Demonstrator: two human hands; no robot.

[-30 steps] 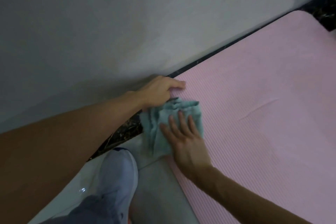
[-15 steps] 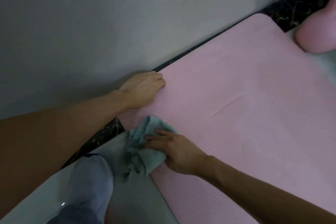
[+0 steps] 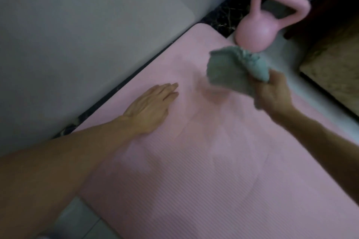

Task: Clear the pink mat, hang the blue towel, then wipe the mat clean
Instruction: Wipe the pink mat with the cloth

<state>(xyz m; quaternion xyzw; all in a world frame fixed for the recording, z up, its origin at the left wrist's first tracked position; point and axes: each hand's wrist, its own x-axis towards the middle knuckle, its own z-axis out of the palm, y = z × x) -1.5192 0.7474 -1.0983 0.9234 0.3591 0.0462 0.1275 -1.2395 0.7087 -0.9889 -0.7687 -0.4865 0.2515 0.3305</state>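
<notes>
The pink mat [image 3: 194,161] lies on the floor along a grey wall, with nothing on it but my hands. My left hand [image 3: 151,106] rests flat on the mat near its wall-side edge, fingers straight. My right hand [image 3: 272,95] grips a bunched teal-green cloth [image 3: 231,70] and holds it lifted above the mat's far end. The cloth hangs crumpled and blurred by motion.
A pink kettlebell [image 3: 258,31] stands on the floor just past the mat's far corner. A brown rug or cushion [image 3: 336,70] lies at the right. The grey wall [image 3: 77,35] runs along the left, with a dark marble strip [image 3: 219,19] at its foot.
My right hand has lifted the cloth off the mat's near corner and carried it toward the far end. My left hand has slid further along the mat. The view has swung toward the kettlebell.
</notes>
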